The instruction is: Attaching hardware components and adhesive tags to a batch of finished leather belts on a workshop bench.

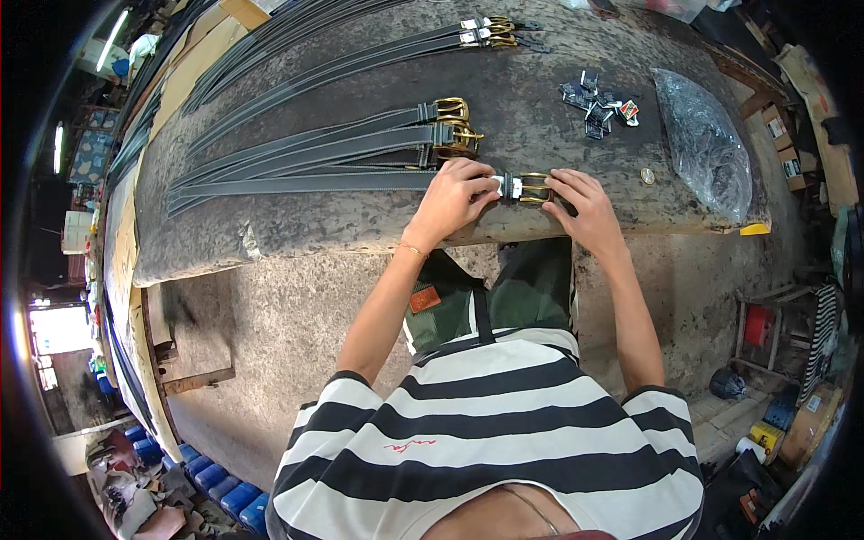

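Observation:
A dark grey leather belt (306,183) with pale edge stitching lies along the near edge of the table. My left hand (454,198) is closed on it just left of the buckle, with fingers and thumb at a small white tag (517,188) by the belt loop. On the other side, my right hand (587,207) grips the gold-coloured buckle (535,176) by its right end, thumb below and fingers above. Just beyond my left hand, several similar belts (360,142) lie fanned together, their gold buckles (453,110) facing right. My fingers partly cover the tag.
Farther back lie more belts (360,63) with white tags at their buckles. Small dark tags or clips (596,115) form a loose pile to the right, near a clear plastic bag (706,144) and a small round disc (647,175). The worn table's front edge (360,245) is close to me.

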`<state>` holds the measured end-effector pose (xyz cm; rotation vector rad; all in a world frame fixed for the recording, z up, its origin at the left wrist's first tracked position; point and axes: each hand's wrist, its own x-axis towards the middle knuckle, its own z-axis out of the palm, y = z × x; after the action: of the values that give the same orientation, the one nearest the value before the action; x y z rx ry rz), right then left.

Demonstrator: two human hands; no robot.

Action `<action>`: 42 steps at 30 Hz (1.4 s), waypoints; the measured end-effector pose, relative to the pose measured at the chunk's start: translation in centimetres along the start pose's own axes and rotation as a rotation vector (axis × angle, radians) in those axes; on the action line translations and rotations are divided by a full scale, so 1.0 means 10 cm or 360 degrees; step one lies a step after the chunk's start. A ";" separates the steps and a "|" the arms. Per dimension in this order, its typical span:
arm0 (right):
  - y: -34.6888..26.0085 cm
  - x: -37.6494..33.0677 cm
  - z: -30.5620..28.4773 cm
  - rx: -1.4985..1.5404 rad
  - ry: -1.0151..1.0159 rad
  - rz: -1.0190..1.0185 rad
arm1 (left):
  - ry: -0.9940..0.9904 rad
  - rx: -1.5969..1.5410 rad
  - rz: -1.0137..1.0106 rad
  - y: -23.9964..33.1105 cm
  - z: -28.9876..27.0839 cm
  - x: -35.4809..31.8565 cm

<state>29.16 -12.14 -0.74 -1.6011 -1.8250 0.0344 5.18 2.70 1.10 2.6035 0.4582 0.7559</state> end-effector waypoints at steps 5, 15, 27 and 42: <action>-0.04 0.03 -0.03 -0.0074 -0.0021 -0.0063 | 0.0108 0.0029 0.0040 0.00 0.05 -0.01; -0.16 0.59 -0.56 0.0046 -0.0348 -0.0197 | 0.0111 -0.0019 -0.0054 0.07 -0.12 -0.01; 0.21 1.79 -1.56 -0.0221 -0.0248 -0.0159 | 0.0778 0.1534 -0.0967 -1.93 -2.61 -2.07; 1.57 3.56 0.29 -0.0297 -0.0632 -0.0027 | -0.0186 0.2242 -0.0971 -5.26 -4.33 -1.09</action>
<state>41.48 24.12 6.88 -1.8057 -2.1971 0.1912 -38.48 55.90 6.40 3.1858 2.2428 -0.0553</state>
